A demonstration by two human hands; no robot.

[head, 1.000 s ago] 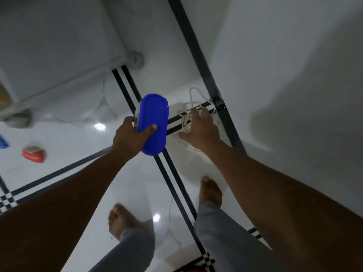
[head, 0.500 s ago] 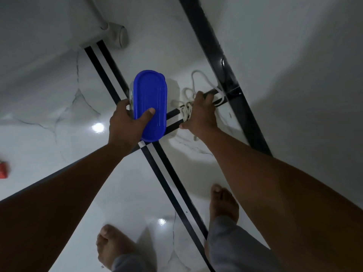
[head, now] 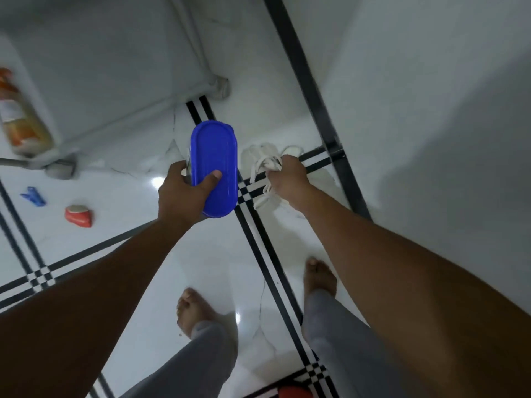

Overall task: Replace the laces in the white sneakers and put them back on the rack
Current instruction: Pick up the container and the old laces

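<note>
Right hand (head: 288, 179), flat on the floor a second ago, now clutches the gathered white laces (head: 265, 165); left hand (head: 184, 193) keeps gripping the blue-lidded container (head: 214, 168); relacing can follow.

Place: a home interior, seemingly a room or hallway.
Floor: glossy white marble tiles (head: 207, 262) with black double-stripe borders, under both hands.
Feet: bare (head: 195, 311), in grey trousers (indoor dress), below the hands.
Clutter: a blue clothes peg (head: 34, 196) and a small red object (head: 79, 216) lie left of the left hand (head: 184, 196).
Furniture: a pale metal-framed piece (head: 198, 90) stands beyond the left hand.
</note>
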